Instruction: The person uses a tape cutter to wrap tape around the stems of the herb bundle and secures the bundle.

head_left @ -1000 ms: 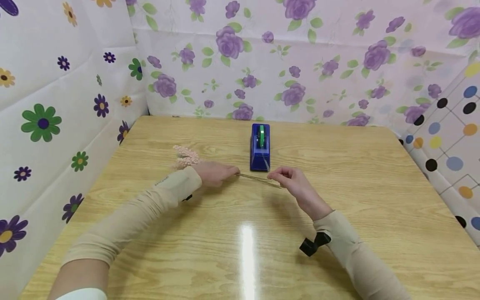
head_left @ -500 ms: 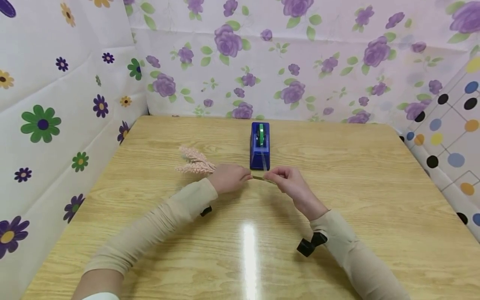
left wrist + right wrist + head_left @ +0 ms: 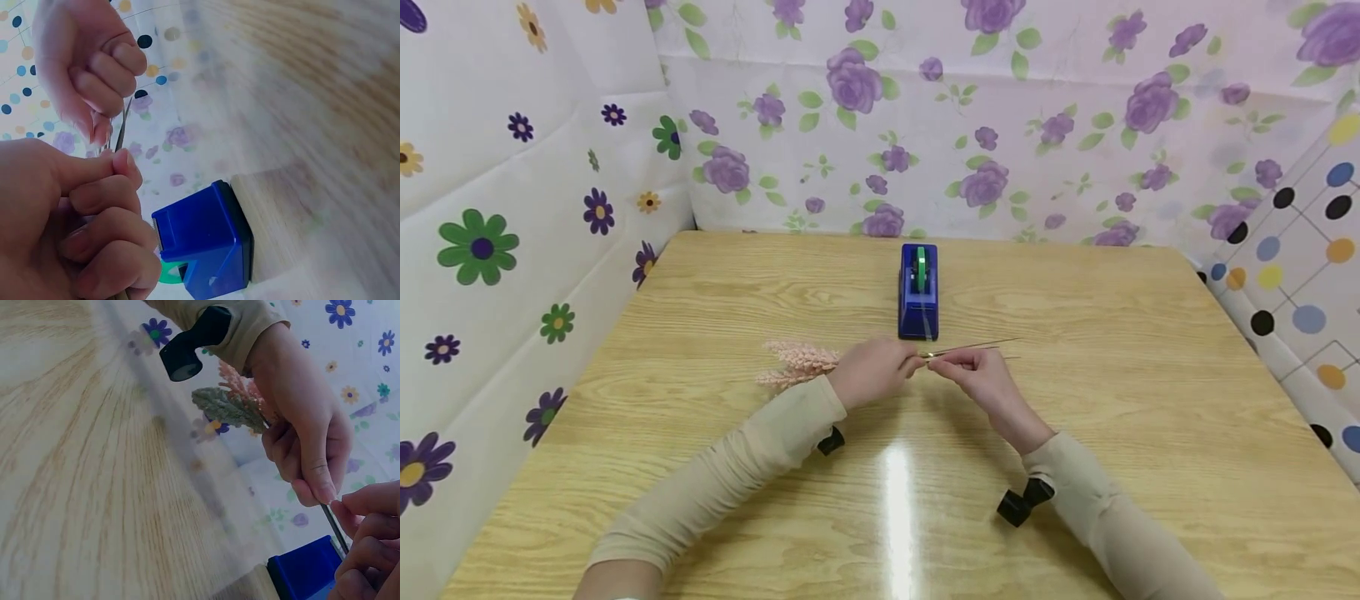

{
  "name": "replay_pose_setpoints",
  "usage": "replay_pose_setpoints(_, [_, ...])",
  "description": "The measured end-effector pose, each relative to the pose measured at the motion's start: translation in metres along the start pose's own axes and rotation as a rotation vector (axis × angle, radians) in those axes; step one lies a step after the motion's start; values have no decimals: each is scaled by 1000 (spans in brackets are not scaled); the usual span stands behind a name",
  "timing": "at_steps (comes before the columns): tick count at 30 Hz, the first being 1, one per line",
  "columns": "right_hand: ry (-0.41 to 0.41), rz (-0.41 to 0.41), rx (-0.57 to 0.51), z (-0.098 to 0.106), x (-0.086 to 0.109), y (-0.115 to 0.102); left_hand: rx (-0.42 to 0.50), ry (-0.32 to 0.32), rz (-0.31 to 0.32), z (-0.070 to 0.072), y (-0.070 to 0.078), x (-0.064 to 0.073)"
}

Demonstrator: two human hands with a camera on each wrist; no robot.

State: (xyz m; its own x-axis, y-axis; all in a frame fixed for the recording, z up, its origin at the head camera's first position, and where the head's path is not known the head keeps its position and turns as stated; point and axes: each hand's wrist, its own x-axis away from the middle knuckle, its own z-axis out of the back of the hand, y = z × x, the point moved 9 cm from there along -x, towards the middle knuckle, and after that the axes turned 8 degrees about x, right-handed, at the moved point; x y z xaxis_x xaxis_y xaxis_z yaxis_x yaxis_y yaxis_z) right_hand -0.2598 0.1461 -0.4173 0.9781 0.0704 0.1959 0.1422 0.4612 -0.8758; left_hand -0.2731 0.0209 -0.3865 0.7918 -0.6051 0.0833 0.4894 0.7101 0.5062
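In the head view, my left hand (image 3: 874, 372) grips the thin stems (image 3: 976, 344) of pink artificial flowers (image 3: 803, 357). Their fluffy heads point left and the bare stem ends stick out to the right. A grey-green sprig (image 3: 228, 407) shows beside the pink ones in the right wrist view. My right hand (image 3: 988, 385) pinches the end of a clear tape strip (image 3: 928, 332) against the stems, its fingertips close to the left hand's. That strip runs back to a blue tape dispenser (image 3: 919, 319) with a green core, just beyond both hands. Fingers partly hide the tape end.
The wood-grain table (image 3: 1112, 333) spreads around the hands. Flower-print cloth (image 3: 1037, 125) hangs behind it, with more patterned cloth at both sides. A black wrist camera (image 3: 1015, 507) sticks out below the right forearm, close over the table.
My left hand has moved right with the flowers, close up to the right hand. The stems now extend past the right hand and tilt upward; the tape end meets them. The dispenser stays put.
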Motion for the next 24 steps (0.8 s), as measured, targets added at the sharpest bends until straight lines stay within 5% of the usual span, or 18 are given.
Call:
replay_pose_setpoints(8, [48, 30, 49, 2, 1, 0, 35, -63, 15, -2, -2, 2])
replay_pose_setpoints(16, [108, 81, 102, 5, 4, -4, 170, -17, 23, 8, -4, 4])
replay_pose_setpoints(24, [291, 282, 234, 10, 13, -21, 277, -18, -12, 13, 0, 2])
